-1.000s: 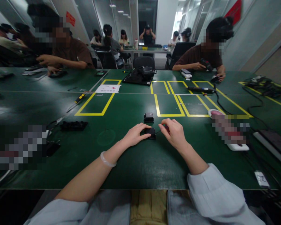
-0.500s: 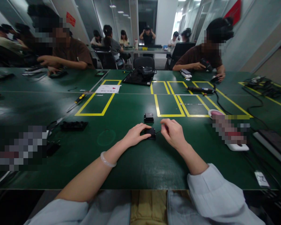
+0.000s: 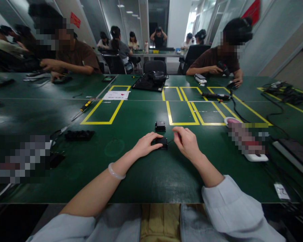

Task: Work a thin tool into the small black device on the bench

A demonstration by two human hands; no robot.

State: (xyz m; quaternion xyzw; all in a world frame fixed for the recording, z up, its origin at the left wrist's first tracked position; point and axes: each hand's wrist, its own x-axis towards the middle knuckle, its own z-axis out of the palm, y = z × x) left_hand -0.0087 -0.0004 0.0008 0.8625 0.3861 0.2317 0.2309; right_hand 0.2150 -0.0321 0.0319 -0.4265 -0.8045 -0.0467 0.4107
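Note:
My left hand [image 3: 146, 145] is closed on a small black square block [image 3: 163, 142] that lies on the green table, thumb at its near side and fingers at its far side. To the right of the block, my right hand [image 3: 188, 142] is closed in a pinch. A thin dark rod [image 3: 170, 141] runs from those fingertips to the block's right edge; whether it is a tool or a wire I cannot tell. Just beyond the fingers sits a second black block [image 3: 160, 126], touched by neither hand.
A dark ribbed part [image 3: 79, 135] lies left of my hands. Phones on the right [image 3: 246, 139] have cables beside them. Yellow tape outlines [image 3: 184, 124] mark the table. A screwdriver [image 3: 86, 106] lies at the left. Two co-workers sit across, one holding a black power tool [image 3: 224, 68].
Both my hands and the block stay in nearly the same place. Across the table on the right, the co-worker's power tool has tilted slightly.

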